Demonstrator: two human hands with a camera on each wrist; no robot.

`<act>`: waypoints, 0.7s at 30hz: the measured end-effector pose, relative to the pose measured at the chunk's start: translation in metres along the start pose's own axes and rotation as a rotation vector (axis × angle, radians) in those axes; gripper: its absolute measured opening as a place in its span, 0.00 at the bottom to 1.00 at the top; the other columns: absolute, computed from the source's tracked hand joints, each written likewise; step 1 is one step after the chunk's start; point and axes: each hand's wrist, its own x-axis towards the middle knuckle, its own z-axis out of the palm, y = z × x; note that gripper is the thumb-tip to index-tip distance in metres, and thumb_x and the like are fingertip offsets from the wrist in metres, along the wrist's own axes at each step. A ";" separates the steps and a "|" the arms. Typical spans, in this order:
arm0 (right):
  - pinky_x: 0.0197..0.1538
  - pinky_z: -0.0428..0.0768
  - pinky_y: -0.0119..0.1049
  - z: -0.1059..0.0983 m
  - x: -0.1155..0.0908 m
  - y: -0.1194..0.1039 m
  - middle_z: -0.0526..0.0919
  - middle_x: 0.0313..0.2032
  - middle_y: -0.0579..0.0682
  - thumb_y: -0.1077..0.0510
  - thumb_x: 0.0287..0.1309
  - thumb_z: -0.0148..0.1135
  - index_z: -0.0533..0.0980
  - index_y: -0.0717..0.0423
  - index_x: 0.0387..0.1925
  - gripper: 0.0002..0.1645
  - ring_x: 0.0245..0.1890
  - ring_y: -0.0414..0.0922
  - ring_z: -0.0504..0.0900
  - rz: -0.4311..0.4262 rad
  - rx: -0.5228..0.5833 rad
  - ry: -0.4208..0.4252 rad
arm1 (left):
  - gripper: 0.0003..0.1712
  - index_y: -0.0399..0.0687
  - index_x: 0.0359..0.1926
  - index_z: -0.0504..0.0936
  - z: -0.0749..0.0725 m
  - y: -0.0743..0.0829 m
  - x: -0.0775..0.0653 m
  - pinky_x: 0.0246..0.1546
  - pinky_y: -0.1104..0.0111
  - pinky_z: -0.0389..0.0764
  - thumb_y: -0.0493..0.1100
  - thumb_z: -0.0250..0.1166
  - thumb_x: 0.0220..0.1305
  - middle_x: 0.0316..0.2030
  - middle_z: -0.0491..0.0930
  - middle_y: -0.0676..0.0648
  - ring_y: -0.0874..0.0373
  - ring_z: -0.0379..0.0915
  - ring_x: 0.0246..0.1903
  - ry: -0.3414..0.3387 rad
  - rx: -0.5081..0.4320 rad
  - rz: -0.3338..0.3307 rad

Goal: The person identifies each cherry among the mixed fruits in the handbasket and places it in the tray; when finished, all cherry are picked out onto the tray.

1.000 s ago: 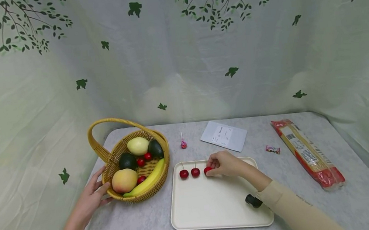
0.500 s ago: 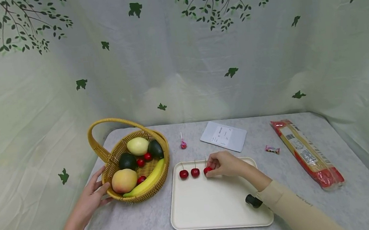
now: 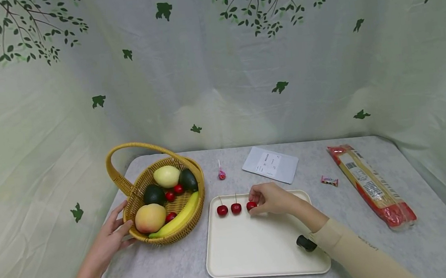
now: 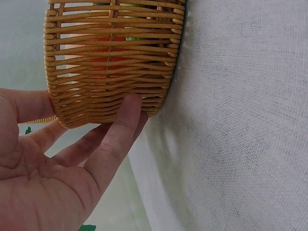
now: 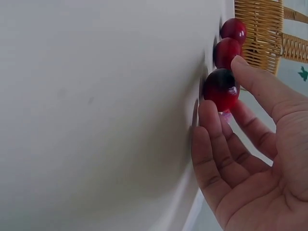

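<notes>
My right hand [image 3: 272,199] pinches a dark red cherry [image 5: 222,91] between thumb and fingers, low over the far side of the cream tray [image 3: 270,275]. Two more cherries, one in the middle [image 3: 236,208] and one at the left [image 3: 222,210], stand in a row with it, stems up. On the left, my left hand [image 3: 109,239] touches the outer wall of a wicker basket [image 4: 110,103] with extended fingers. The basket holds a peach [image 3: 150,218], a banana [image 3: 182,216], a pale yellow fruit [image 3: 166,176], two dark green fruits and several small red ones.
Behind the tray lie a lollipop [image 3: 221,174] and a flat grey packet with a white label [image 3: 270,165]. To the right are a small wrapped candy [image 3: 329,181] and a long red-and-gold package [image 3: 372,185]. The basket's tall handle [image 3: 143,144] arches over its back left.
Both hands stay almost in place. The stem of the cherry at my right fingers, seen earlier, no longer shows in the head view.
</notes>
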 end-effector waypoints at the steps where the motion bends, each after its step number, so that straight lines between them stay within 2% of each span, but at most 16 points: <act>1: 0.34 0.77 0.27 0.000 0.000 0.000 0.84 0.34 0.49 0.56 0.57 0.83 0.82 0.56 0.40 0.16 0.31 0.38 0.76 -0.002 0.001 0.000 | 0.44 0.60 0.88 0.30 0.000 0.000 0.000 0.57 0.52 0.89 0.48 0.49 0.88 0.79 0.50 0.21 0.36 0.78 0.66 0.000 0.000 -0.001; 9: 0.35 0.78 0.27 -0.001 0.000 -0.001 0.85 0.34 0.47 0.54 0.58 0.82 0.82 0.56 0.41 0.16 0.32 0.37 0.77 -0.011 -0.024 -0.010 | 0.44 0.60 0.88 0.30 0.000 0.000 0.000 0.57 0.53 0.90 0.47 0.48 0.88 0.79 0.50 0.21 0.37 0.79 0.65 0.003 0.004 -0.001; 12: 0.38 0.78 0.29 -0.007 0.000 -0.005 0.84 0.34 0.46 0.53 0.60 0.81 0.82 0.56 0.41 0.16 0.35 0.39 0.78 -0.007 -0.044 -0.013 | 0.44 0.60 0.88 0.31 0.000 -0.001 0.000 0.57 0.53 0.90 0.47 0.48 0.88 0.79 0.50 0.21 0.37 0.79 0.66 0.005 0.002 -0.003; 17: 0.39 0.81 0.30 -0.024 -0.002 -0.020 0.85 0.35 0.44 0.54 0.64 0.78 0.82 0.53 0.40 0.12 0.35 0.39 0.80 -0.014 -0.049 0.001 | 0.44 0.60 0.88 0.31 0.000 -0.001 0.000 0.58 0.53 0.89 0.47 0.48 0.88 0.79 0.51 0.21 0.35 0.78 0.67 0.005 0.005 0.000; 21: 0.39 0.83 0.29 -0.030 -0.003 -0.040 0.87 0.36 0.43 0.54 0.68 0.74 0.82 0.51 0.39 0.08 0.35 0.38 0.84 -0.058 -0.040 -0.040 | 0.44 0.60 0.88 0.31 0.000 -0.001 0.001 0.58 0.52 0.89 0.47 0.48 0.88 0.79 0.50 0.21 0.33 0.76 0.68 0.004 0.010 0.003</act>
